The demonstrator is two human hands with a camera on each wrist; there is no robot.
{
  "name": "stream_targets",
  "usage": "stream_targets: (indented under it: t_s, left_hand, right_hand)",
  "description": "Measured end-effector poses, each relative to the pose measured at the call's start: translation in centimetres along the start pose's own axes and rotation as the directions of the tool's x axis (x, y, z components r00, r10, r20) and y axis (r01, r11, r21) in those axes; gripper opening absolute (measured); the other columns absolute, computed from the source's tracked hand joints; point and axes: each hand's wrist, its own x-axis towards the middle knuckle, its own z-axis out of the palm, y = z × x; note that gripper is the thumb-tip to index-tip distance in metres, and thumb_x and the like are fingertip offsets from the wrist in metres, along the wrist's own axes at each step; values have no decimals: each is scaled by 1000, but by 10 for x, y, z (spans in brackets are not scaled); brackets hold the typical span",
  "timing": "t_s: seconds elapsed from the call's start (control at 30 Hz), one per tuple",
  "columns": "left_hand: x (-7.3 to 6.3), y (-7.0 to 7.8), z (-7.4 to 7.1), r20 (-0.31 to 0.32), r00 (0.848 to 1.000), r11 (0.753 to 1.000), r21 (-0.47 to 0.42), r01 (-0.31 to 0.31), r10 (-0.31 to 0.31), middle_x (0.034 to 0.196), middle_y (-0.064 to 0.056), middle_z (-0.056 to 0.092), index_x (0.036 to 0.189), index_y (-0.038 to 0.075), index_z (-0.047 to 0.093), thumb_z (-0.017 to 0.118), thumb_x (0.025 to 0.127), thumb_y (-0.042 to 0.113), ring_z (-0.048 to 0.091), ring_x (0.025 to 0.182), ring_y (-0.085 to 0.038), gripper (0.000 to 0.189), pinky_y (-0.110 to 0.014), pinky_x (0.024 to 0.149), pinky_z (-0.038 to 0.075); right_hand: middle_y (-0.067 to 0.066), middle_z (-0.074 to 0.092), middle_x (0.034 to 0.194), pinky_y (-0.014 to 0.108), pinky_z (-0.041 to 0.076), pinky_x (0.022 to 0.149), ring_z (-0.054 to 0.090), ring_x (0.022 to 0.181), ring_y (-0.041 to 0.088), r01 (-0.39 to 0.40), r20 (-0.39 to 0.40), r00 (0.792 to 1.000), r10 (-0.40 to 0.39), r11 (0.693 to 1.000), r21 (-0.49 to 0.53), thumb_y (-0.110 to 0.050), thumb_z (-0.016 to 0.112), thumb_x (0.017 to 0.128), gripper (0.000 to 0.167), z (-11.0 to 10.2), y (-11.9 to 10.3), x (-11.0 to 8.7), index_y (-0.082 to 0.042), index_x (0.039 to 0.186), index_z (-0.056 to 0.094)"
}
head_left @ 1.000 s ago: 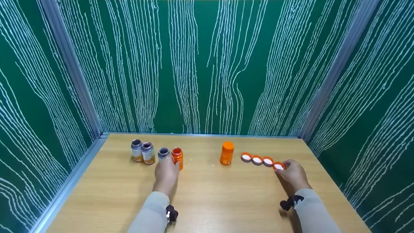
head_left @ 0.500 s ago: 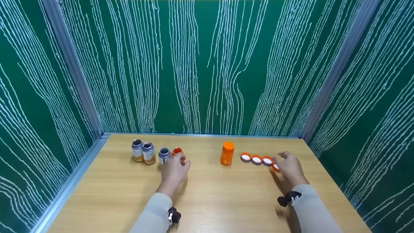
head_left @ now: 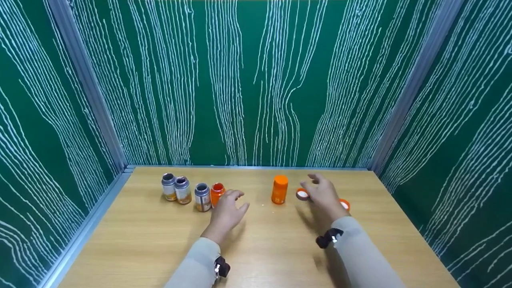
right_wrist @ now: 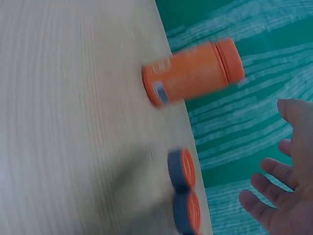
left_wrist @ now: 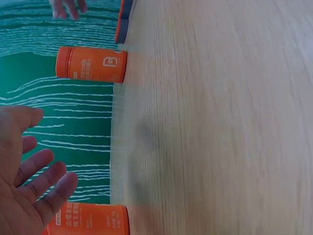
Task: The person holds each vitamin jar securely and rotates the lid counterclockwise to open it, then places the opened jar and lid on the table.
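Observation:
My left hand (head_left: 229,212) hovers with spread fingers just right of the uncapped orange bottle (head_left: 217,193), holding nothing. In the left wrist view that bottle (left_wrist: 93,219) sits just below its fingertips. Over the row of upturned caps reaches my right hand (head_left: 323,196), fingers apart and holding nothing. It hides the middle caps in the head view; the leftmost cap (head_left: 302,194) and the rightmost cap (head_left: 344,205) show. To its left stands an upright orange bottle (head_left: 279,190) with its lid on. The right wrist view shows this capped bottle (right_wrist: 190,71) apart from the fingers.
Two open grey-necked bottles, one at the far left (head_left: 169,187) and one beside it (head_left: 183,191), stand together. A third grey-necked bottle (head_left: 203,197) is next to the uncapped orange one. Green walls with white lines enclose the wooden table (head_left: 272,248).
My left hand has let go of the uncapped orange bottle and moved a little right. My right hand has left the rightmost cap and swung left toward the capped bottle.

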Motion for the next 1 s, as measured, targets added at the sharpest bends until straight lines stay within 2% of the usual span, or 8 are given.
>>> stream_targets:
  t_s: [0.1,0.27,0.4,0.67,0.8,1.0]
  left_hand:
    - [0,5,3,9,1000,1000,9,0,0,161,-9,66,151,19,71,81,107,33,63,150,-34,48,-55,126,54]
    - [2,14,9,34,999,999,17,-43,42,167,-10,61,159,19,66,82,106,36,59,156,-37,57,-58,129,50]
    - [5,19,13,67,997,999,10,-48,47,173,-8,57,164,22,60,80,107,44,54,161,-36,65,-58,132,46]
    - [10,20,30,151,987,999,-8,-52,53,184,-3,41,173,30,49,75,108,54,39,171,-35,75,-63,136,38]
    - [11,17,37,165,984,998,-3,-60,60,187,-3,36,175,31,45,72,109,56,37,172,-35,76,-65,137,36]
    - [10,14,41,188,979,997,-17,-72,74,187,-6,34,177,29,42,71,109,57,35,173,-36,79,-65,138,33]
  right_hand:
    - [17,43,179,62,41,135,52,157,41,4,27,1000,-5,1000,20,-60,74,107,82,20,-8,5,-23,174,43]
    - [12,41,182,65,38,136,43,166,42,53,48,997,-53,999,15,-55,74,109,83,45,-15,11,-22,176,39]
    - [11,39,184,65,37,136,43,167,42,27,70,997,-31,998,59,-56,74,108,83,60,-21,15,-25,176,39]
    - [17,40,182,60,39,136,47,164,42,21,76,997,-28,996,88,-45,75,111,80,75,-25,18,-21,177,38]
    - [15,41,182,59,37,137,48,163,40,-2,92,996,-8,994,107,-40,77,111,81,80,-25,19,-25,179,36]
    - [14,47,178,59,39,135,53,158,39,-33,72,997,25,993,111,-30,80,109,77,86,-25,21,-28,176,41]
